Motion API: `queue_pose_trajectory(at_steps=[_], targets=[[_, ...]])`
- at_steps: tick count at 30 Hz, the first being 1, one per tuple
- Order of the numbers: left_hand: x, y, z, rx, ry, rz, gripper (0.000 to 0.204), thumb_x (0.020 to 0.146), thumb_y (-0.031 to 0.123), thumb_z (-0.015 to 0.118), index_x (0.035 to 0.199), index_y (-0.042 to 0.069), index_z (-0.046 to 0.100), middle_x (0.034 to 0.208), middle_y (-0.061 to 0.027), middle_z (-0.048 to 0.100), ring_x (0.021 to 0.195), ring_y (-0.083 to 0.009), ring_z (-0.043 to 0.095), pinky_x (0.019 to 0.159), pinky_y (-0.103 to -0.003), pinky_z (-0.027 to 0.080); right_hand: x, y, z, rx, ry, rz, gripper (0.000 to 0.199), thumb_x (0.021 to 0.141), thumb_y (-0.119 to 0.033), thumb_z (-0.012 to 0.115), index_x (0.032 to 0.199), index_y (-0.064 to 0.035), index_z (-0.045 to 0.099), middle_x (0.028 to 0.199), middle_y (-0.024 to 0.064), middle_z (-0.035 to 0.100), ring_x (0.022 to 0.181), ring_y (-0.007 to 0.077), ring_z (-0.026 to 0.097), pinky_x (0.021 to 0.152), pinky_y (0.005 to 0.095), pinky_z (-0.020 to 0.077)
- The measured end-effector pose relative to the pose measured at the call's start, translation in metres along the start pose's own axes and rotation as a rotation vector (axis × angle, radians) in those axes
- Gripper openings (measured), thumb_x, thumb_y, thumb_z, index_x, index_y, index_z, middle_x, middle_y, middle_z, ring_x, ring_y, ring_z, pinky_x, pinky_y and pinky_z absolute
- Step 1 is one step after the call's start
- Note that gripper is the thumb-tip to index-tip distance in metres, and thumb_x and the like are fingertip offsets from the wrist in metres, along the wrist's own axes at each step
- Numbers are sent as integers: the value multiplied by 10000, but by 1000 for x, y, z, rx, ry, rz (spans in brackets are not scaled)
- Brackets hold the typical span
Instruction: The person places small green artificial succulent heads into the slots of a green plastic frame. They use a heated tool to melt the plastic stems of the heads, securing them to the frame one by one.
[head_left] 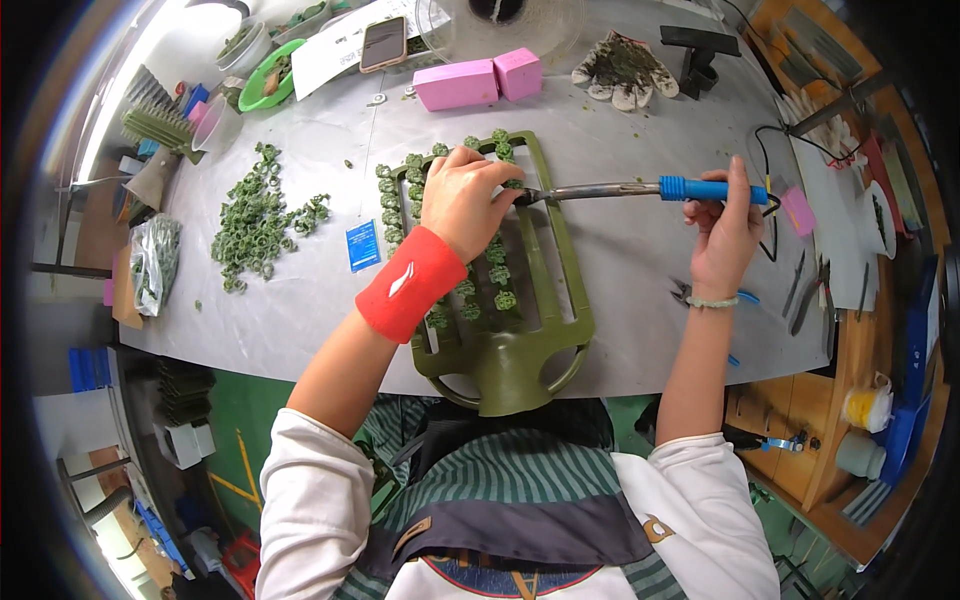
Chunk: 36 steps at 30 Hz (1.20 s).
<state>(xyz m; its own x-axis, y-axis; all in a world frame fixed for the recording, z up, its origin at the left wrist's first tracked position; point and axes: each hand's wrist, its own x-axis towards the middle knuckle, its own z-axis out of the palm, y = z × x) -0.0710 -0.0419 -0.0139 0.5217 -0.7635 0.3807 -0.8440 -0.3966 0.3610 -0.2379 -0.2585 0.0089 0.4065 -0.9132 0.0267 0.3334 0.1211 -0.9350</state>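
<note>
Your right hand (722,235) is curled around the blue-handled tool (710,189); your left hand's (460,200) thumb and finger nearly meet beside its tip, but whether they pinch anything I can't tell. Before you lies the green rack (500,365), carrying green clusters (503,300). Toward its far end, steady the tip; keep fingertips off that possibly hot metal.

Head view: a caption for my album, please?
Right hand holds a blue-handled tool, its tip beside the left hand, over a green frame with green clusters.
</note>
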Motion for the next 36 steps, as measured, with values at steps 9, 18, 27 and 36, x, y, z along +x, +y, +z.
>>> queue_pose_trajectory(at_steps=[9, 18, 27, 36], targets=[[-6, -8, 1, 52, 15, -5, 222, 745, 180, 738, 965, 160, 710, 840, -31, 676, 928, -225, 567, 844, -379, 407, -1, -9, -6, -74, 1, -62, 366, 885, -347, 657, 733, -15, 628, 637, 74, 626, 440, 136, 574, 413, 250, 443], [-29, -119, -66, -162, 98, -443, 224, 851, 182, 680, 1042, 66, 677, 946, -119, 687, 782, -260, 662, 751, -339, 528, -10, -24, -5, -77, 50, -1, 374, 870, -383, 665, 714, -47, 612, 596, 29, 584, 434, 95, 529, 410, 200, 388], [-82, -195, -90, 271, 21, -446, 190, 771, 151, 735, 951, 93, 721, 907, -67, 689, 844, -266, 652, 779, -355, 512, -13, -27, -1, -96, 30, -18, 373, 874, -386, 658, 720, -49, 613, 600, 23, 585, 436, 88, 535, 416, 184, 391], [-80, -146, -106, -1062, 153, -891, 285, 836, 73, 692, 1108, -7, 662, 1033, -73, 660, 920, -134, 640, 845, -242, 515, -16, -32, -6, -98, 35, -37, 384, 882, -383, 652, 720, -37, 619, 576, 24, 581, 437, 89, 542, 417, 190, 406]])
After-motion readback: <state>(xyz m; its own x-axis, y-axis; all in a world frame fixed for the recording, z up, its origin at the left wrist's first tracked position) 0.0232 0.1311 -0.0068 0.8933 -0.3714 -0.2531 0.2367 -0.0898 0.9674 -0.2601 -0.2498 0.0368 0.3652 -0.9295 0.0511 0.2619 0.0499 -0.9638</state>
